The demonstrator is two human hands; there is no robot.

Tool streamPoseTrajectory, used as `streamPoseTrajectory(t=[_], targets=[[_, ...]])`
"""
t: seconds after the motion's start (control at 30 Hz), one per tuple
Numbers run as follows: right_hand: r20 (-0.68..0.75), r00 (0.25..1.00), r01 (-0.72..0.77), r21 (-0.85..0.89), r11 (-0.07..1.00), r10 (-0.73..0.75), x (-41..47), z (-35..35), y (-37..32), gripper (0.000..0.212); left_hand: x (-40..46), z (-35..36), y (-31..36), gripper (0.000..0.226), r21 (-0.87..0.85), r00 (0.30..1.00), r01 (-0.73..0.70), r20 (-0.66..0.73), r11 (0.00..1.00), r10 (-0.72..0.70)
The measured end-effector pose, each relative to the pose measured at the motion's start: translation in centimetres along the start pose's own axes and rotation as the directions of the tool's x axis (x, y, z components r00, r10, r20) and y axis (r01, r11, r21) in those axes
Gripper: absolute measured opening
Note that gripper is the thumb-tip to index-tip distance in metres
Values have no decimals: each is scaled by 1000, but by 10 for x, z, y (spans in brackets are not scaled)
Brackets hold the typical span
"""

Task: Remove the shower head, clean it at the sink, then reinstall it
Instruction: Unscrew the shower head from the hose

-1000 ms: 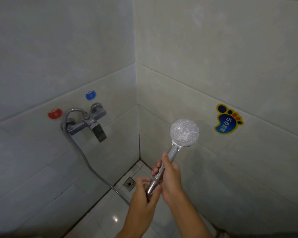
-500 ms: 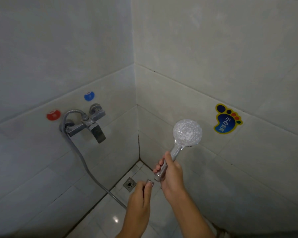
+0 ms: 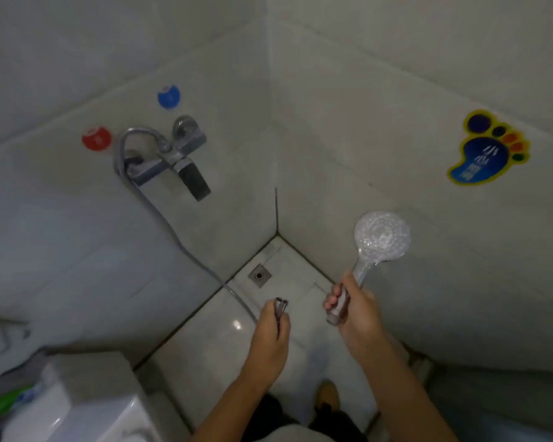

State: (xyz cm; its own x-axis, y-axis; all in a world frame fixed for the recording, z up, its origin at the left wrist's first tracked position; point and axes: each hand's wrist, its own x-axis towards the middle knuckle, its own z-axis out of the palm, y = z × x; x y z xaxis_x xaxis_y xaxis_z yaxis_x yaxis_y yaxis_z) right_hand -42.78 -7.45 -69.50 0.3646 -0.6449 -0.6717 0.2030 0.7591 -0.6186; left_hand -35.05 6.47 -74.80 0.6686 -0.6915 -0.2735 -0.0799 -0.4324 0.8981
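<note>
The chrome shower head (image 3: 381, 240), round face toward me, is detached from its hose. My right hand (image 3: 356, 314) grips its handle, with the handle's open end showing below my fingers. My left hand (image 3: 270, 336) grips the metal end nut of the hose (image 3: 281, 306), held a short gap left of the handle. The grey hose (image 3: 173, 231) runs from my left hand along the floor edge and up the left wall to the chrome mixer tap (image 3: 173, 157).
A floor drain (image 3: 259, 275) sits in the tiled corner. Red (image 3: 96, 137) and blue (image 3: 169, 96) dots mark the wall above the tap. A foot-shaped sticker (image 3: 489, 149) is on the right wall. A white toilet tank (image 3: 87, 400) stands at the lower left.
The hose end has come off the shower head handle and my hands have moved apart. My view has tilted downward, bringing the floor and toilet tank into sight.
</note>
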Motion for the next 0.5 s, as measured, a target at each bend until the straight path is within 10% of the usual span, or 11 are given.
streamPoseTrajectory(t=[0.5], targets=[[-188, 918, -389, -241, 889, 350, 105, -100, 135, 24, 75, 59, -164, 19, 457, 933, 169, 212, 873, -291]])
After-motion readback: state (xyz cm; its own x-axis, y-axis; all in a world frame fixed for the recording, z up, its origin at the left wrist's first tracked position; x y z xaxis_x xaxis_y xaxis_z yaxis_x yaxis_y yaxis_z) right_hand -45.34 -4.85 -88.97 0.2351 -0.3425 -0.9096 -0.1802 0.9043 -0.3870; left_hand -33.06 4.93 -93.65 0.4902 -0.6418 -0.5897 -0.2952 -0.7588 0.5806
